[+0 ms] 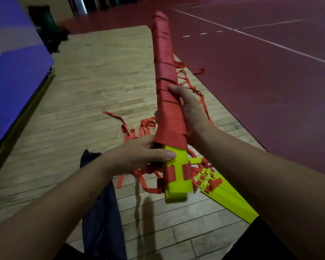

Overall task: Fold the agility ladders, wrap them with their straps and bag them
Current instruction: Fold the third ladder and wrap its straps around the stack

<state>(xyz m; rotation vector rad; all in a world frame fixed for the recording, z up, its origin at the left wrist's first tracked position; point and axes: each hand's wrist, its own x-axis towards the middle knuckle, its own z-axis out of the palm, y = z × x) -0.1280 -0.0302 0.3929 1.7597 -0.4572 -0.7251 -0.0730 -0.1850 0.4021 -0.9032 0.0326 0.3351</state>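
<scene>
- Centre frame, I've got the wrapped ladder [165,76] up off the wooden floor [101,81]. It tilts away toward the top of the picture, with red strap wound along most of it and the yellow ends bare at the bottom.
- My left hand [139,154] curls round the near end where the wrap stops, thumb across the yellow. I'd say that pins the last turn.
- My right hand [191,113] clamps the middle from the right, thumb on top, steadying the length.
- Lower right, a second ladder [227,196] lies folded on the floor, its loose straps [139,128] trailing, not yet wrapped.
- The dark bag [101,212] lies flat, lower left of centre, handy for bagging.
</scene>
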